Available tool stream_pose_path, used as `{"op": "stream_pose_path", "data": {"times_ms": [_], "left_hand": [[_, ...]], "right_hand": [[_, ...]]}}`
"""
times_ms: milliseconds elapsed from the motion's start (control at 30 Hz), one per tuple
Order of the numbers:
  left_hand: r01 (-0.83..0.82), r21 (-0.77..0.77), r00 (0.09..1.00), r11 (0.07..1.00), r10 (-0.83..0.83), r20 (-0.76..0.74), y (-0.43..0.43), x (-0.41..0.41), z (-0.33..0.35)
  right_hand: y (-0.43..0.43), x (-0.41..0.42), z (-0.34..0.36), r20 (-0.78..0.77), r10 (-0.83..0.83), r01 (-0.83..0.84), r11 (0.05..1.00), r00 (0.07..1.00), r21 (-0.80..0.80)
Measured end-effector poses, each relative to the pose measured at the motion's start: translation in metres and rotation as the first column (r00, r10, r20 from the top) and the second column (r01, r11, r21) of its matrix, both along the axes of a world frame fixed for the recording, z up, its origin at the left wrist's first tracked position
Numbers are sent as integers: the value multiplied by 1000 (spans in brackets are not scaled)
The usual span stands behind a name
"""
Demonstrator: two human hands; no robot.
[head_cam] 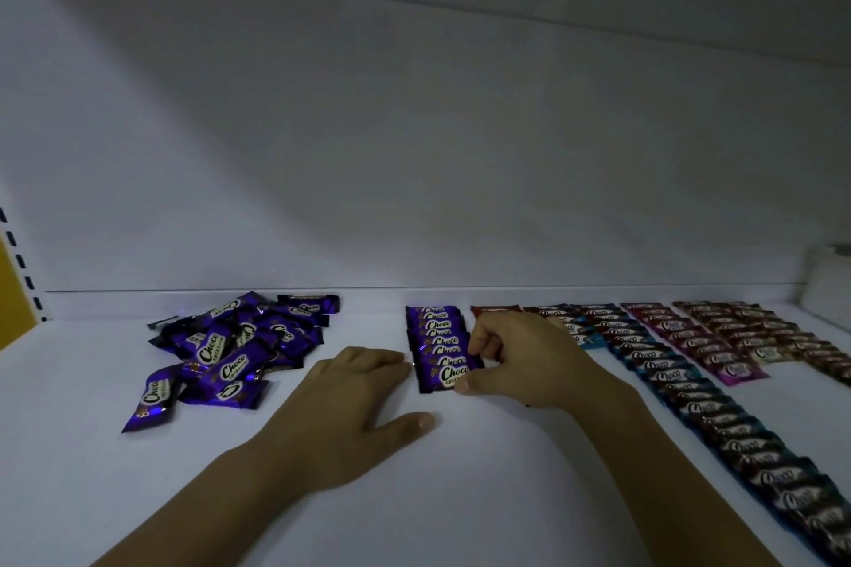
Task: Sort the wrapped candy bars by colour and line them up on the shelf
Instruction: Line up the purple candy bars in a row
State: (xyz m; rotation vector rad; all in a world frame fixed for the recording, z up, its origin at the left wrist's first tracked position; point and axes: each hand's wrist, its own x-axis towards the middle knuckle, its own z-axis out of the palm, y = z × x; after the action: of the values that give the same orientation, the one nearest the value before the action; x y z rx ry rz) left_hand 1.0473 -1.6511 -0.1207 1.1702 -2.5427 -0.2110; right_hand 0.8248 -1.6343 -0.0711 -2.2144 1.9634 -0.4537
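Observation:
A loose heap of purple candy bars (230, 355) lies at the left of the white shelf (460, 497). In the middle runs a short row of purple bars (435, 338), overlapping front to back. My right hand (529, 364) pinches the right end of the front purple bar (444, 375) of that row between thumb and fingers. My left hand (350, 410) lies flat on the shelf with straight fingers, its fingertips just left of the same bar. Right of them run a blue row (718, 419), a pink row (700, 341) and a dark red row (773, 336).
A red bar (495, 311) lies at the back behind my right hand. The shelf's back wall (414, 152) rises close behind the rows. A yellow upright with slots (14, 281) bounds the left side. A pale object (829, 276) stands at the back right.

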Motion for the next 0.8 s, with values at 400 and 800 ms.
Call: {"op": "stream_pose_path", "data": {"times_ms": [400,800], "left_hand": [[-507,-280,857,815,510,-69,-2,17,15],[-718,-17,695,696,717,54,-23,56,10]], "right_hand": [[12,58,-15,-29,163,-165,963,986,-215],[13,93,-37,47,209,-185,933,977,-308]]}}
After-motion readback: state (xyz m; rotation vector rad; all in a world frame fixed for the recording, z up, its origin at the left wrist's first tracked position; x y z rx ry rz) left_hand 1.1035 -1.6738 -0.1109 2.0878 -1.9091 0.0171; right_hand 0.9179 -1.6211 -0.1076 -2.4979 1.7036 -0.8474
